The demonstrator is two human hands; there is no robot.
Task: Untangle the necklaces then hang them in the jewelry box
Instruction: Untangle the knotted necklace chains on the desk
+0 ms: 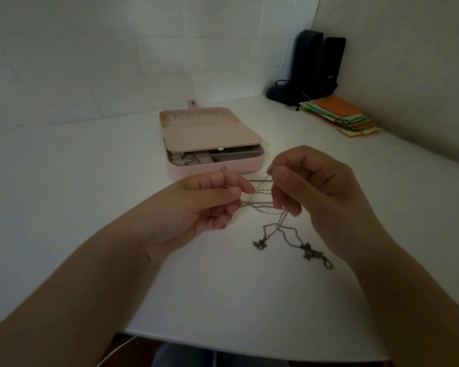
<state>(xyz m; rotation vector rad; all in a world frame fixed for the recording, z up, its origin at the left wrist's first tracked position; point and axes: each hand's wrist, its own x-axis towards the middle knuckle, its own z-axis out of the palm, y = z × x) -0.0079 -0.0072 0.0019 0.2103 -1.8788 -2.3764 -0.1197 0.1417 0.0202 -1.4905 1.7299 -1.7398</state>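
Silver-grey necklaces (265,205) are stretched between both hands above the white tabletop (90,181). The left hand (207,205) pinches the chains with curled fingers, palm turned right; the right hand (316,192) pinches them too. Loose ends lie on the tabletop. The pink jewelry box (212,168) stands open just behind.

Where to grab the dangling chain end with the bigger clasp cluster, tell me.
Pinch the thin chain just above the clasp cluster, coming from above with the right hand. The cluster lies flat on the table, clear of the crossed strands between both hands, so lifting there probably avoids tightening the tangle.
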